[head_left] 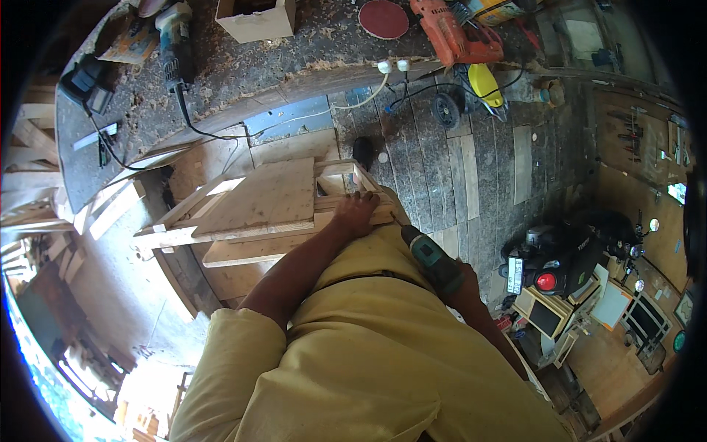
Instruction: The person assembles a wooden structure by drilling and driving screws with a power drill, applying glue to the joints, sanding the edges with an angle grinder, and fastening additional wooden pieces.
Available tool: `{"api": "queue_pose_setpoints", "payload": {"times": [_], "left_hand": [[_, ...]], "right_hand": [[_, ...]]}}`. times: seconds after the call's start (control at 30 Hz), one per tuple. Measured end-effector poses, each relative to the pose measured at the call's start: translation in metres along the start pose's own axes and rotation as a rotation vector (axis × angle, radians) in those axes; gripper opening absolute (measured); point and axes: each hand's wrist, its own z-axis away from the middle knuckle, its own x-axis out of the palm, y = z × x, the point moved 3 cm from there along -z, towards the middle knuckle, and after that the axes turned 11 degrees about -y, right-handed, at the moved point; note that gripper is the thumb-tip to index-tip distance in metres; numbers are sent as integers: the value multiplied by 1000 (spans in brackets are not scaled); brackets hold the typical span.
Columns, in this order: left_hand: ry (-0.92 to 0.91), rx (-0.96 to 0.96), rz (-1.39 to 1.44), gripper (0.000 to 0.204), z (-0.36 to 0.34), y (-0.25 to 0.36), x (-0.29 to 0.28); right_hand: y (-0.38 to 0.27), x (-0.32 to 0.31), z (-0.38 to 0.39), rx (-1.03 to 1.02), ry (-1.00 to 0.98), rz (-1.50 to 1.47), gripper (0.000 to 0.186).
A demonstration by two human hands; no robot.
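My right hand (464, 286) is closed around the handle of a dark green cordless drill (431, 258). The drill's bit points up and left at the end of a wooden frame (346, 210); whether the tip touches the wood is hard to see. My left hand (356, 212) presses on that end of the frame, fingers bent over a rail. A flat wooden panel (258, 195) lies across the frame's middle, and a board (250, 250) sticks out below it. The frame's near end sits right in front of my yellow shirt.
A dusty workbench (294, 70) holds an angle grinder (175, 44), a cardboard box (258, 20), a red sanding disc (383, 18) and an orange power tool (453, 33). Cables (221, 136) hang off its edge. A motorcycle (567, 258) stands right; timber offcuts (33, 155) are stacked left.
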Motion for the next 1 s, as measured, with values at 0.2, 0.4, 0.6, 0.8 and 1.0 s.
{"api": "queue_pose_setpoints", "payload": {"times": [0.2,0.4,0.6,0.8,1.0], "left_hand": [[-24,-9,4,65,-2,-3,4],[16,6,-32,64,-4,0,2],[6,-4,-1,65,-3,-3,4],[54,25,-14,67,-2,-1,6],[59,19,-1,64,-8,-4,4]], "right_hand": [[-22,-8,4,57,1,-24,35],[-11,-5,-5,35,-7,45,41],[-35,-12,-10,78,-97,230,43],[-20,6,-14,108,-21,-28,45],[-27,-1,-8,105,-4,-42,44]]}}
